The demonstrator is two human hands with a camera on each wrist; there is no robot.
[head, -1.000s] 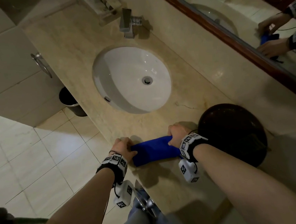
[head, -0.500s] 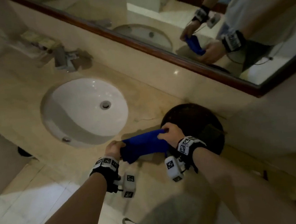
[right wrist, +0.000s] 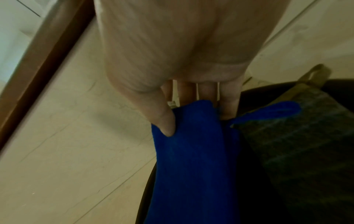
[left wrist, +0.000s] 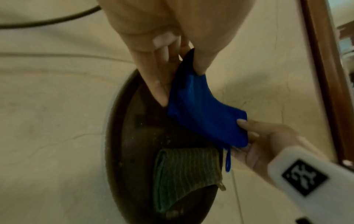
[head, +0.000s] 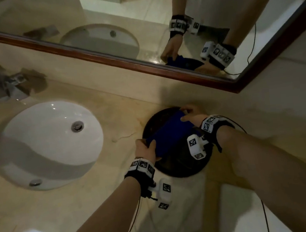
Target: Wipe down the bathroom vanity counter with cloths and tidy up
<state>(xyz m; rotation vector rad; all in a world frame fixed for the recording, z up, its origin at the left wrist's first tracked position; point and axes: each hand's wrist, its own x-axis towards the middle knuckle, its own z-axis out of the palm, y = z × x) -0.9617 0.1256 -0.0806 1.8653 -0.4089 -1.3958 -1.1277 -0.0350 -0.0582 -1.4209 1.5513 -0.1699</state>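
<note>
The folded blue cloth (head: pixel 168 133) is pinched at both ends, left hand (head: pixel 145 150) and right hand (head: pixel 191 115), over the dark round tray (head: pixel 181 169); released unevenly, it could be spilled onto the counter (head: pixel 125 103) or unfolded over the striped green cloth (left wrist: pixel 184 171).

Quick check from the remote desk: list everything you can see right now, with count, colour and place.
Folded blue microfibre cloth: one, blue, held over the tray by both ends.
Round dark tray: one, dark brown, on the counter right of the basin.
Folded green striped cloth: one, dull green, lying in the tray.
Marble vanity counter: one, beige.
Oval white basin: one, white, set in the counter, left.
Metal tap: one, grey, behind the basin, blurred.
Wood-framed mirror: one, brown frame, on the back wall.
Left hand: pinches the cloth's near end.
Right hand: pinches the far end.
</note>
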